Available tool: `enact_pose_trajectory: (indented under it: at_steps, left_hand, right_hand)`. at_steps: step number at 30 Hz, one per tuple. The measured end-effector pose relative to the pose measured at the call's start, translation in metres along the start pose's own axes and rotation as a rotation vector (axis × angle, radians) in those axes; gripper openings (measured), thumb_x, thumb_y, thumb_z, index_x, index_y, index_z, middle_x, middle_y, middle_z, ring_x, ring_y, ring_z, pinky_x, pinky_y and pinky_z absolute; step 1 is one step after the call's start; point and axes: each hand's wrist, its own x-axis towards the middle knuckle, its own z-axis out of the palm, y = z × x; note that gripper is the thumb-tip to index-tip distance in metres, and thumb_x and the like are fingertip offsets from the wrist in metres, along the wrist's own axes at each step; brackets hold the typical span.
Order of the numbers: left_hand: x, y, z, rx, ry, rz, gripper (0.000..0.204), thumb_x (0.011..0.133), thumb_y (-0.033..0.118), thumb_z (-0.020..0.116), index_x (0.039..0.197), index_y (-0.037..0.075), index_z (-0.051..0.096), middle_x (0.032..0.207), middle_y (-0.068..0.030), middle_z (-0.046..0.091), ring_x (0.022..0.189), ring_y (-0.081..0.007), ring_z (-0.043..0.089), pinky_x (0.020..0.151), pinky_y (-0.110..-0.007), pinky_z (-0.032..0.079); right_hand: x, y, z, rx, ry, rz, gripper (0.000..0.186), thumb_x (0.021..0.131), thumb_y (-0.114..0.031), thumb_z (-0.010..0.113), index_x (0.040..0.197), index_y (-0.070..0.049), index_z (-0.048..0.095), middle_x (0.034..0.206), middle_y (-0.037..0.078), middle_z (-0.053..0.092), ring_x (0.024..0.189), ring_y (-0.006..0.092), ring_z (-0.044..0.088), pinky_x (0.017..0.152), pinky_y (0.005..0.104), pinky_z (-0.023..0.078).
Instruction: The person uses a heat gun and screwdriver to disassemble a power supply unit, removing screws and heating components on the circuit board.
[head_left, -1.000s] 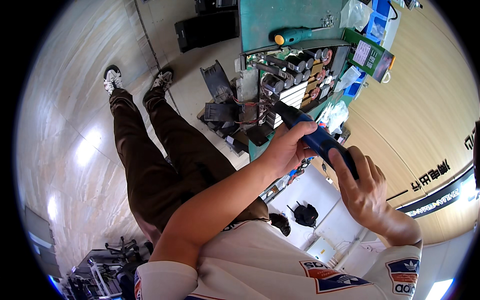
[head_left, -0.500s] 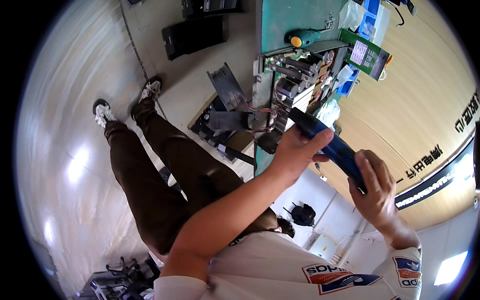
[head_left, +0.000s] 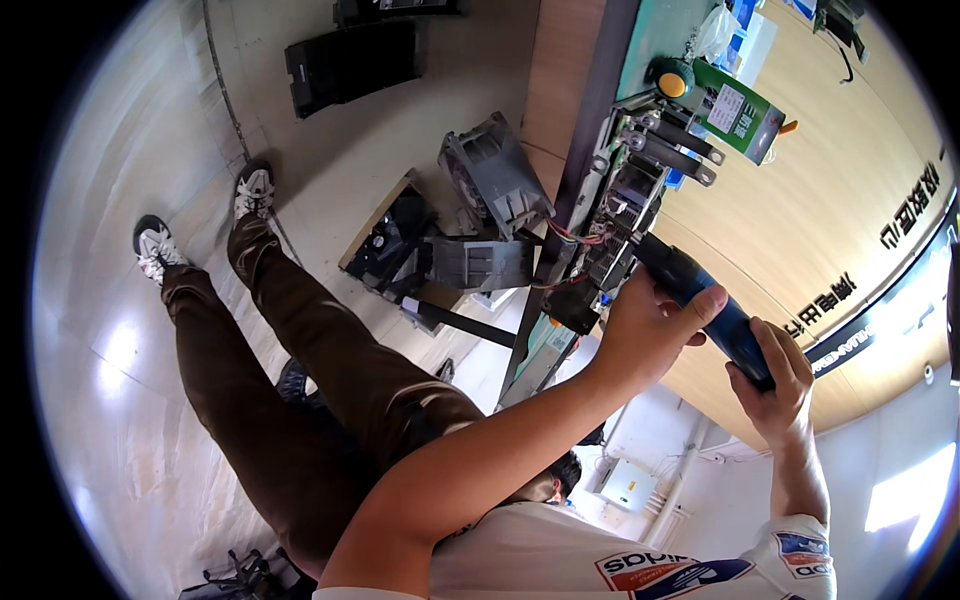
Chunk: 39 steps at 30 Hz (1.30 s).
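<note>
My left hand (head_left: 660, 325) is wrapped round the front part of a dark blue cylindrical tool (head_left: 682, 275). My right hand (head_left: 775, 385) grips the rear of the same tool. The tool's black tip points at an opened electronic unit (head_left: 628, 190) with board, cylindrical components and metal bars; whether it touches the unit I cannot tell. Coloured wires (head_left: 585, 238) run from the unit to two dark grey housings, an upper one (head_left: 490, 170) and a lower one (head_left: 480, 262), hanging out beside the bench edge.
The bench (head_left: 588, 80) carries a green-yellow screwdriver (head_left: 670, 82) and a green box (head_left: 738, 112). Black panels (head_left: 350, 65) lie on the floor, and dark parts (head_left: 390, 235) sit below the housings. My legs extend leftward. Another person's head (head_left: 560, 470) shows near my torso.
The view has swung, so the bench and unit appear further right and more edge-on. Both hands still hold the tool and appear further right in the picture.
</note>
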Motion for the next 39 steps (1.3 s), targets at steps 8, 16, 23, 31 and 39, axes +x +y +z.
enact_pose_trajectory:
  at_steps: [8,16,23,31,39]
  left_hand:
    - [-0.006,0.003,0.006,0.033,0.038,0.030,0.040,0.088,0.030,0.075,0.106,0.003,0.052,0.092,-0.0063,0.064,0.080,-0.0110,0.066,0.063,-0.026,0.059]
    - [-0.004,0.006,0.032,0.184,0.209,-0.041,0.045,0.090,0.045,0.067,0.102,0.003,0.056,0.085,-0.0058,0.065,0.069,-0.0141,0.066,0.057,-0.028,0.057]
    - [-0.020,-0.008,0.059,0.513,0.207,-0.233,0.045,0.091,0.044,0.068,0.102,0.003,0.055,0.086,-0.0075,0.063,0.067,-0.0163,0.065,0.055,-0.030,0.057]
    - [0.009,0.061,0.109,1.847,0.013,-0.012,0.027,0.089,0.018,0.071,0.106,-0.003,0.063,0.079,-0.0038,0.067,0.069,-0.0064,0.059,0.061,-0.024,0.048]
    - [0.139,0.144,0.126,2.983,-0.100,0.365,0.036,0.085,0.023,0.070,0.107,-0.004,0.064,0.090,-0.0196,0.067,0.080,-0.0317,0.065,0.073,-0.040,0.050]
  right_hand:
    - [0.001,-0.012,-0.009,0.077,-0.035,0.130,0.066,0.064,0.000,0.079,0.126,-0.001,0.059,0.101,0.021,0.066,0.082,0.0337,0.069,0.072,0.0378,0.056]
    - [0.015,-0.004,-0.048,0.378,-0.214,0.222,0.059,0.077,-0.010,0.075,0.132,-0.004,0.055,0.098,0.024,0.067,0.081,0.0404,0.066,0.075,0.0415,0.053]
    - [-0.059,0.061,0.006,0.804,-0.123,0.255,0.056,0.086,-0.024,0.072,0.133,-0.001,0.051,0.094,0.021,0.067,0.079,0.0305,0.065,0.076,0.0375,0.051]
    - [-0.114,0.022,0.205,2.035,0.431,0.936,0.049,0.098,-0.030,0.058,0.136,-0.001,0.045,0.108,0.005,0.062,0.093,0.0090,0.057,0.082,0.0249,0.044]
    - [-0.027,0.000,0.331,1.873,0.739,1.379,0.052,0.097,-0.034,0.062,0.131,0.002,0.048,0.092,0.003,0.058,0.075,0.0078,0.049,0.065,0.0237,0.042]
